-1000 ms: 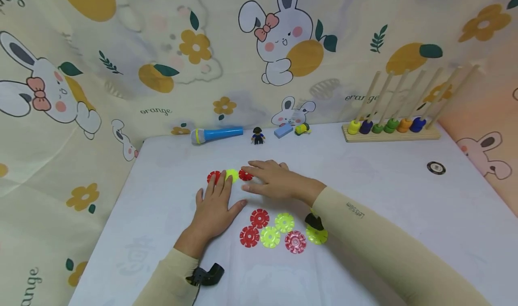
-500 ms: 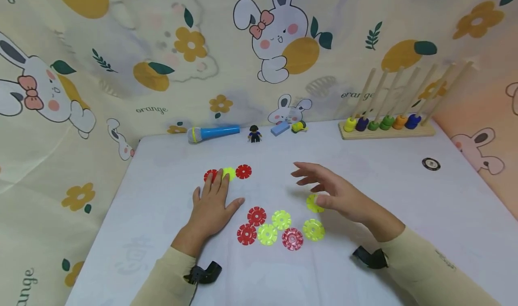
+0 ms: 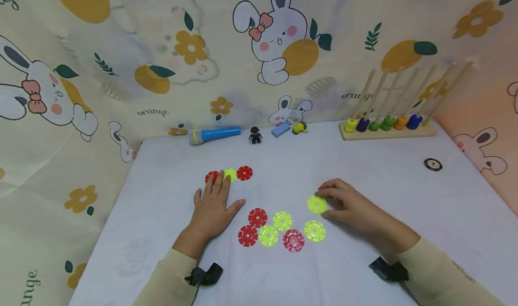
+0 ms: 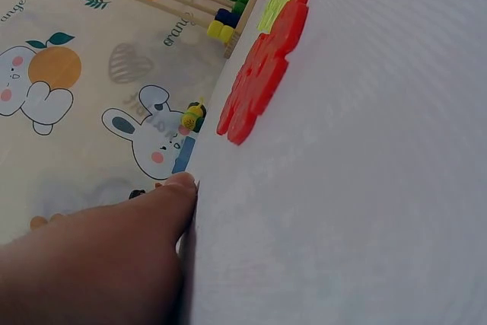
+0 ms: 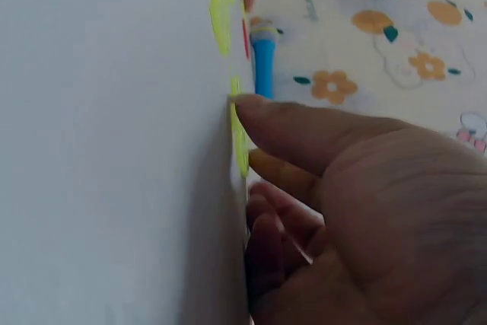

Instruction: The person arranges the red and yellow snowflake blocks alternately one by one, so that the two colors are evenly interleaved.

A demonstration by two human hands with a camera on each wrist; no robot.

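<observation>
My left hand point(image 3: 212, 211) lies flat on the table, its fingers straight and spread. Its fingertips rest on a red notched disc point(image 3: 210, 175) and a yellow-green notched disc point(image 3: 230, 175), covering part of both. A second red disc point(image 3: 244, 173) lies just right of these, in the same row. To the right, my right hand point(image 3: 356, 207) pinches a yellow-green disc point(image 3: 317, 204) between thumb and forefinger at the table surface. In the right wrist view, the thumb point(image 5: 262, 116) touches that disc's edge. Several red and yellow-green discs point(image 3: 268, 236) lie loose between the hands and nearer me.
Along the back edge lie a blue toy microphone point(image 3: 214, 135), a small figure point(image 3: 255, 135), a blue block point(image 3: 280, 130) and a yellow-green toy point(image 3: 300, 127). A wooden peg stand point(image 3: 388, 134) with coloured beads stands back right. A black round chip point(image 3: 433, 164) lies at the right.
My right hand has moved from the far row to the right, then down to the single yellow-green disc, and now pinches it. The far red disc is uncovered. My left hand stays put.
</observation>
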